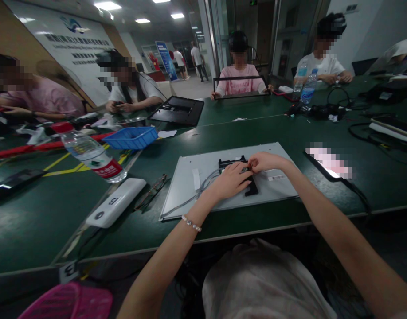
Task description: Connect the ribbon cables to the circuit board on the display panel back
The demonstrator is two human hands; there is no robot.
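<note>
A flat silver-grey panel [206, 170] lies on the green table in front of me. Near its middle sits a black bracket-like part [253, 186], partly covered by my hands. My left hand [230, 179] rests palm down over the bracket, its fingers reaching to a small spot at the centre. There my right hand [264, 162] meets it with bent, pinched fingers; what they hold is too small to make out. Grey cables [186, 203] run from under my left hand to the panel's lower left corner.
Left of the panel are glasses [152, 192], a white power bank [117, 204], a water bottle [90, 153] and a blue tray [132, 138]. A lit phone [328, 164] with a cable lies right. Across the table, a person holds a black frame [240, 78].
</note>
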